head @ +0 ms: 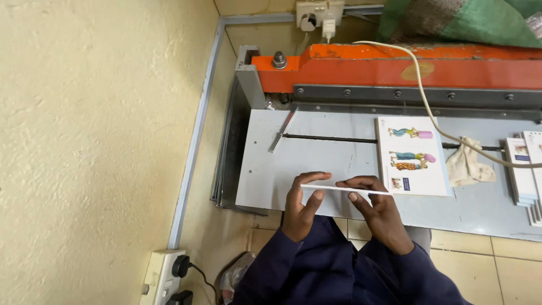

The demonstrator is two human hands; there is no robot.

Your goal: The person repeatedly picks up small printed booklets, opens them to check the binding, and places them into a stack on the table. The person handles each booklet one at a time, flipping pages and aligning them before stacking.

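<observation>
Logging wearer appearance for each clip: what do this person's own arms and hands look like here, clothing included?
Both arms are covered by long dark navy sleeves of a soft, slightly creased fabric, ending at the wrists without visible cuffs or markings. The left hand and right hand are bare: no gloves, rings, watch or bands show. Fingernails look short and unpainted.

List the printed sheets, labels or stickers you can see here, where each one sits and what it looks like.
Printed stack: on the grey table, right of the hands; white, rectangular, colourful figures.
Second stack: right edge of table; white, fanned, small dark patches.
Sticker: on the orange machine bar; oval, yellowish, worn.
Thin white stack: held edge-on by left hand and right hand; face hidden.
</observation>
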